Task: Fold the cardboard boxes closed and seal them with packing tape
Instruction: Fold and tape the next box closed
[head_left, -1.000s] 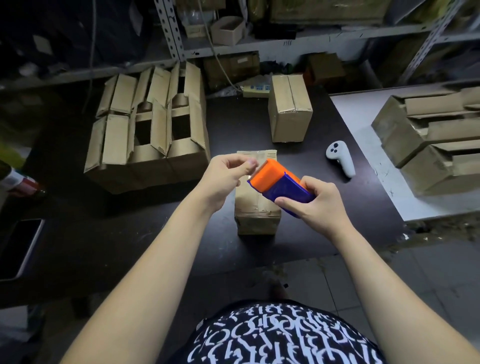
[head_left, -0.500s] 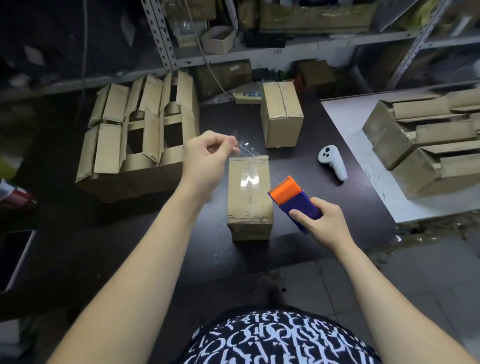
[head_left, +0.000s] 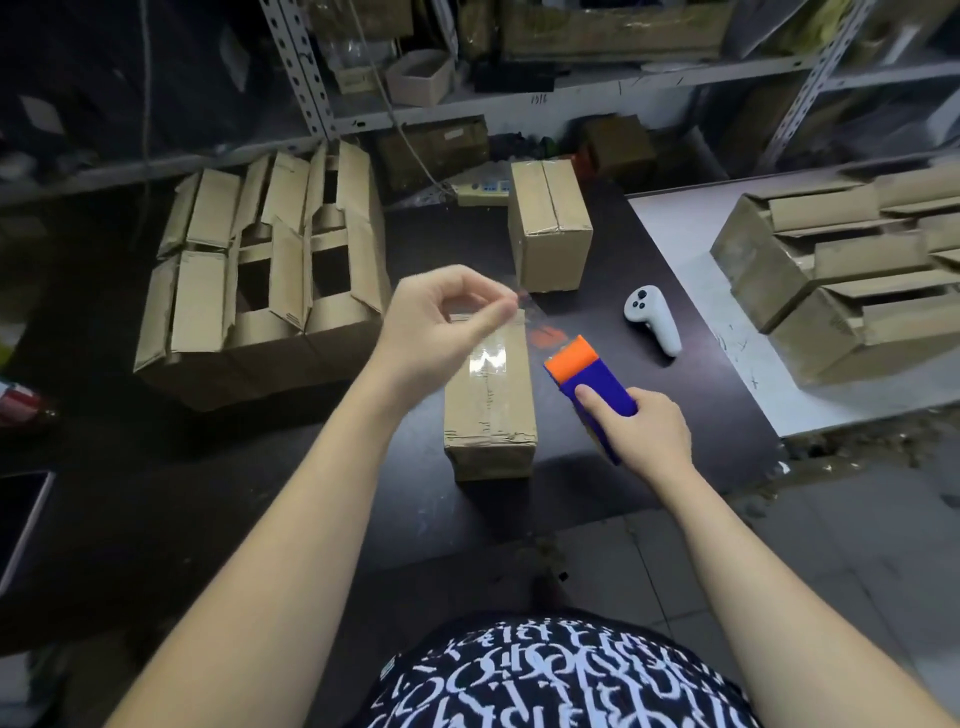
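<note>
My left hand (head_left: 441, 322) hovers over the far end of the closed cardboard box (head_left: 488, 415), its fingers (head_left: 496, 314) pinching the free end of a clear tape strip (head_left: 530, 307). The box sits on the dark surface (head_left: 260, 493) before me. My right hand (head_left: 647, 434) grips the blue-and-orange tape dispenser (head_left: 587, 371) just right of the box, thumb on top. A white controller (head_left: 652, 319) lies further right.
</note>
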